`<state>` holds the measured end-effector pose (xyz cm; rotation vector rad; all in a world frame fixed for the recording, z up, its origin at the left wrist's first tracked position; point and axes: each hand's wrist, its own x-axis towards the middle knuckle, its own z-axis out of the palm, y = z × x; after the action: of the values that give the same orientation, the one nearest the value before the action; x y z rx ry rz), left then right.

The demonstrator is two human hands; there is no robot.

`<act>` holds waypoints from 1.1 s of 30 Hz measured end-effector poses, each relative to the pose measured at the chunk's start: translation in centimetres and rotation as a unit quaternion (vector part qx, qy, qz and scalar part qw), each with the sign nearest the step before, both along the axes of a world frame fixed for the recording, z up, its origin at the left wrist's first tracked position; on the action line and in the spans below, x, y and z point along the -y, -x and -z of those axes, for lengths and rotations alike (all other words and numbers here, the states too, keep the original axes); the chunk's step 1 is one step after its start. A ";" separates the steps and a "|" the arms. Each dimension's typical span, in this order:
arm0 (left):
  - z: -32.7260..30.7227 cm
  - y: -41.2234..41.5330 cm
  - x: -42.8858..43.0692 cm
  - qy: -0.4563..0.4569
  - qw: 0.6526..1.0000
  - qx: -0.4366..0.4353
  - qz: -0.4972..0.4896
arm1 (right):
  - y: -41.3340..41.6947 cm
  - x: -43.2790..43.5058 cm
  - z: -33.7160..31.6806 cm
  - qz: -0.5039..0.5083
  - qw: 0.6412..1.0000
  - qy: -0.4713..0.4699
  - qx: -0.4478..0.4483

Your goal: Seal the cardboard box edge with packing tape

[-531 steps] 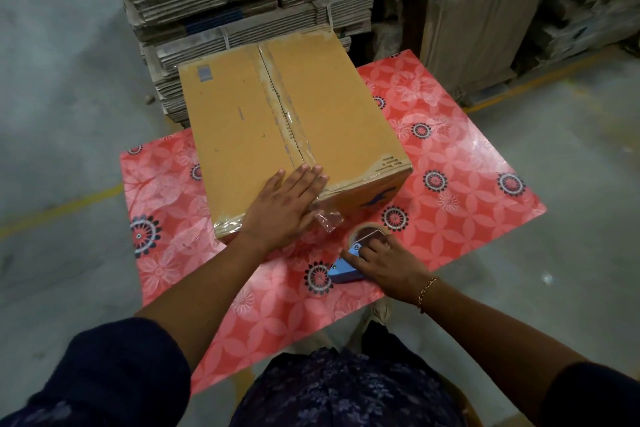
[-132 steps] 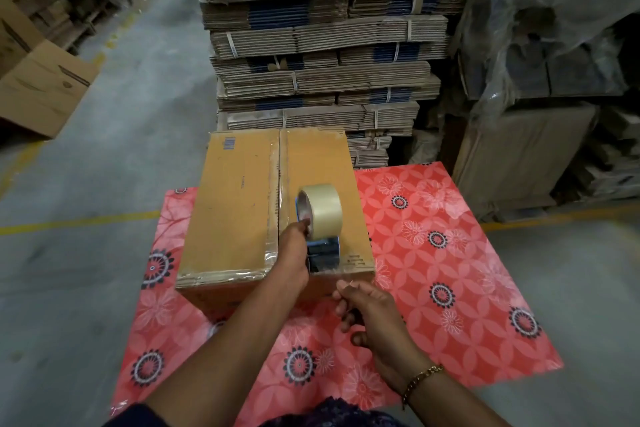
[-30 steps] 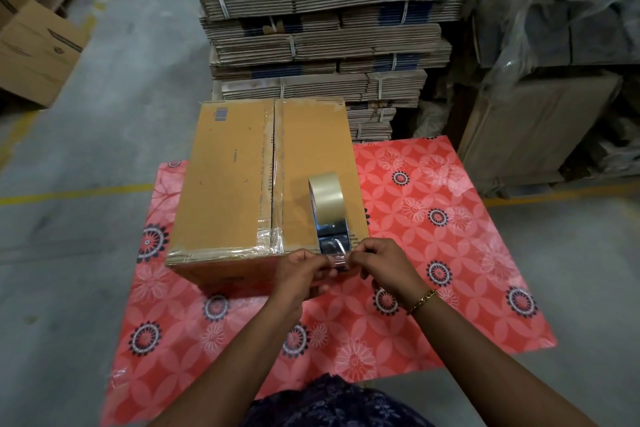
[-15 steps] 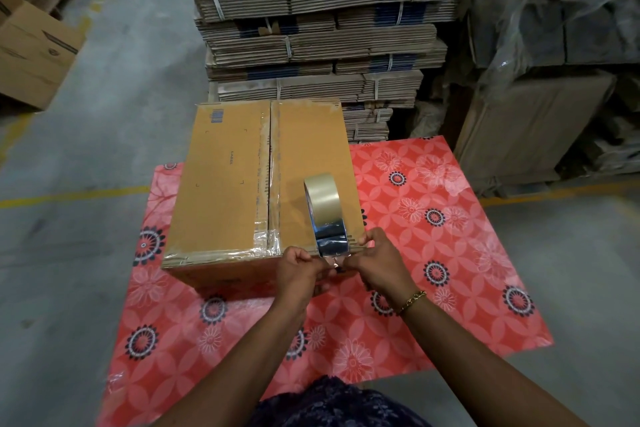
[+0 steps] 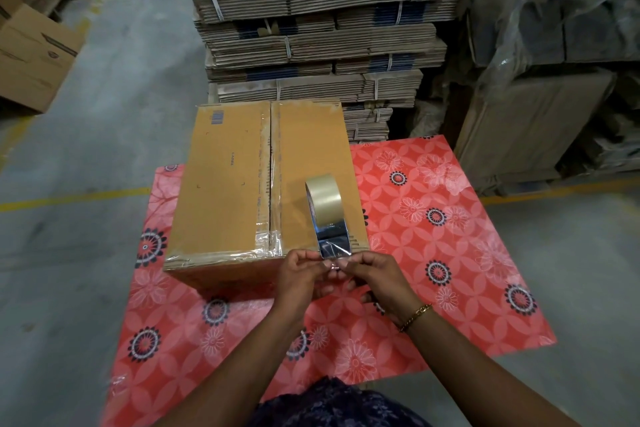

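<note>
A closed brown cardboard box [image 5: 228, 191] lies on a red flowered table cover [image 5: 433, 253]. Clear tape runs along its centre seam and along the left half of its near top edge. A tape dispenser with a tan roll [image 5: 325, 208] stands upright on the box's near right corner. My left hand [image 5: 299, 274] and my right hand [image 5: 377, 276] meet just in front of that corner. Both pinch the loose clear tape end [image 5: 334, 253] that hangs from the dispenser.
Tall stacks of bundled flat cartons [image 5: 311, 28] stand right behind the table. Plastic-wrapped pallets [image 5: 554, 45] fill the right side. An open carton [image 5: 31, 55] sits on the concrete floor at far left, near a yellow floor line [image 5: 69, 199].
My hands have stayed at the box's near right corner, fingertips shifting slightly on the tape end. The view has tilted a little; the dispenser has not moved.
</note>
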<state>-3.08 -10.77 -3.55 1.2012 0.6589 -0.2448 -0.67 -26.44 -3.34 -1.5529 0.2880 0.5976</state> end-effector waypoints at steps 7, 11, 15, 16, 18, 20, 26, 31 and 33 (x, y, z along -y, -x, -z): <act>-0.9 0.4 0.7 0.034 0.999 -0.008 -0.012 | -0.1 0.0 -0.1 -0.001 1.000 -0.007 -0.011; -0.8 0.5 0.5 0.014 1.000 -0.025 -0.011 | -0.2 0.0 -0.3 0.007 0.999 -0.018 -0.028; -0.8 0.5 0.6 0.029 0.998 -0.045 0.027 | -0.3 0.3 -0.4 0.007 0.999 -0.028 -0.042; -0.9 0.5 0.8 0.039 0.997 -0.050 0.041 | -0.3 0.3 -0.4 0.003 0.999 -0.031 -0.045; -0.8 0.5 1.1 0.072 0.995 -0.057 0.047 | -0.4 0.4 -0.4 -0.002 0.998 -0.033 -0.052; -0.8 0.4 1.1 0.087 0.994 -0.062 0.040 | -0.5 0.4 -0.5 -0.004 0.998 -0.033 -0.058; -0.5 0.3 0.7 0.096 0.992 -0.065 0.046 | -1.2 0.8 -0.9 -0.018 0.994 -0.059 -0.085; -0.3 0.2 0.6 0.107 0.991 -0.063 0.053 | -1.5 1.5 -1.0 -0.042 0.991 -0.083 -0.096; -0.1 0.2 0.4 0.114 0.990 -0.060 0.054 | -1.6 1.8 -0.9 -0.048 0.989 -0.097 -0.105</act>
<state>-3.31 -11.18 -3.49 1.0093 0.6527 -0.4741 0.96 -28.21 -2.41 -1.3246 0.3054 0.8426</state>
